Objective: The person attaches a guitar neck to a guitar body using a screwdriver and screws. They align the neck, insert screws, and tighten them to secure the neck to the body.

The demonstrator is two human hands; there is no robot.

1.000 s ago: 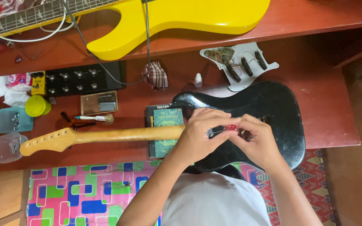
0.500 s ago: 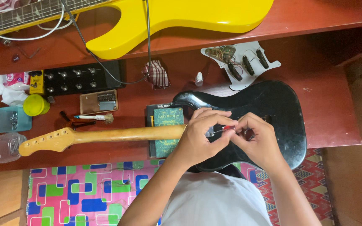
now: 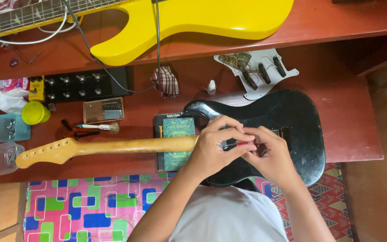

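Over the middle of the glossy black electric guitar body (image 3: 287,130), I have both hands pressed together. My left hand (image 3: 213,145) is curled shut around the shaft of a small red-handled screwdriver (image 3: 238,144), and my right hand (image 3: 269,157) pinches in at its tip, fingers closed; what lies under them I cannot tell.

As I judge it, the job is midway. The white pickguard with its pickups and loose wires (image 3: 258,71) lies off the body, farther back on the red wooden surface (image 3: 359,112). The bare pale wooden neck (image 3: 113,147) carries no strings or tuners and rests across a green book (image 3: 178,143). Small parts sit in two clear plastic tubs (image 3: 6,143) at the far left, so refitting looks undone.
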